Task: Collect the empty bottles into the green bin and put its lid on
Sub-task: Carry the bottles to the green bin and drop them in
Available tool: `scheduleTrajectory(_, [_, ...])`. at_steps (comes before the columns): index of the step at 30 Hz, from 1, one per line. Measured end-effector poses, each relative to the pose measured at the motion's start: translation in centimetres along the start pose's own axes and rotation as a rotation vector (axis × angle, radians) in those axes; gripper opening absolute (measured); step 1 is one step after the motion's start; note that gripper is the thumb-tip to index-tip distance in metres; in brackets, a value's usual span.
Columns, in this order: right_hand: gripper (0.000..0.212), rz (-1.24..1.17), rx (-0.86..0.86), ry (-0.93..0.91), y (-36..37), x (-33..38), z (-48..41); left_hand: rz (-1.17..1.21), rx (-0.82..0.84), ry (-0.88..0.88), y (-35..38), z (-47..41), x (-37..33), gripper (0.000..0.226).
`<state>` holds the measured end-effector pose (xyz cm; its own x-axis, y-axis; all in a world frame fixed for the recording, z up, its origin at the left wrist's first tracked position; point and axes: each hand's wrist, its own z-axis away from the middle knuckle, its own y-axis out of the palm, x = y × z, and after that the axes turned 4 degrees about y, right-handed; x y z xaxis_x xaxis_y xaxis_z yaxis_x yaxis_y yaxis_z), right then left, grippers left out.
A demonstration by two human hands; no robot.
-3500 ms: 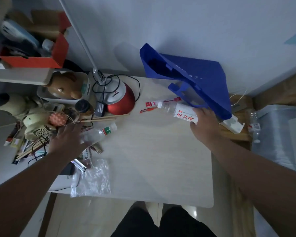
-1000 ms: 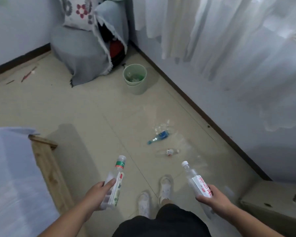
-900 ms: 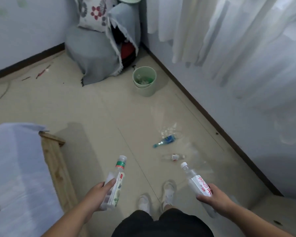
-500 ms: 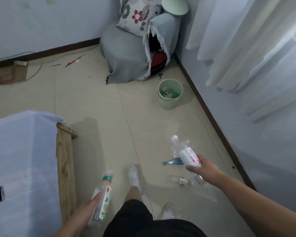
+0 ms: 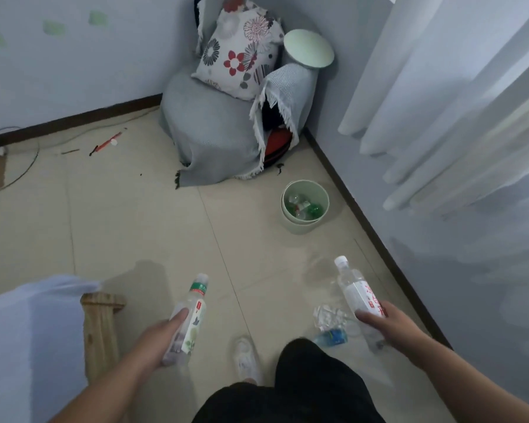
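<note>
Left hand [image 5: 161,335], right hand [image 5: 387,323]: both curled.

Corner seat: grey fringed throw [image 5: 208,132] draped over a low seat, far ahead of the left hand [image 5: 159,337] and right hand [image 5: 388,326].
Cushion: flowered cushion [image 5: 235,53] propped on the throw.
Curtain: white curtain [image 5: 440,102] hangs beyond the right hand.
Floor: red pen [image 5: 107,143] and thin cable [image 5: 22,169] lie far ahead of the left hand.
Bed: wooden post [image 5: 101,328] and white sheet [image 5: 28,346] just left of the left hand.
Shoe: white shoe [image 5: 246,358] on the tiles between the hands.
</note>
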<state>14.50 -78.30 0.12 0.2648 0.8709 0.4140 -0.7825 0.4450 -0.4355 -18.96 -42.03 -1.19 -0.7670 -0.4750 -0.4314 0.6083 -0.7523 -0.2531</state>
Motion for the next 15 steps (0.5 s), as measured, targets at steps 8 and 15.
scheduleTrajectory(8, [0.055,-0.165,0.008,0.220,-0.9,-0.1,-4.9,-0.113,0.018,0.163,2.0,-5.9,-19.1,0.064])
scheduleTrajectory(15, [0.046,-0.152,0.088,0.183,-5.9,9.5,-12.8,-0.112,0.047,0.074,5.3,-10.8,-29.4,0.043])
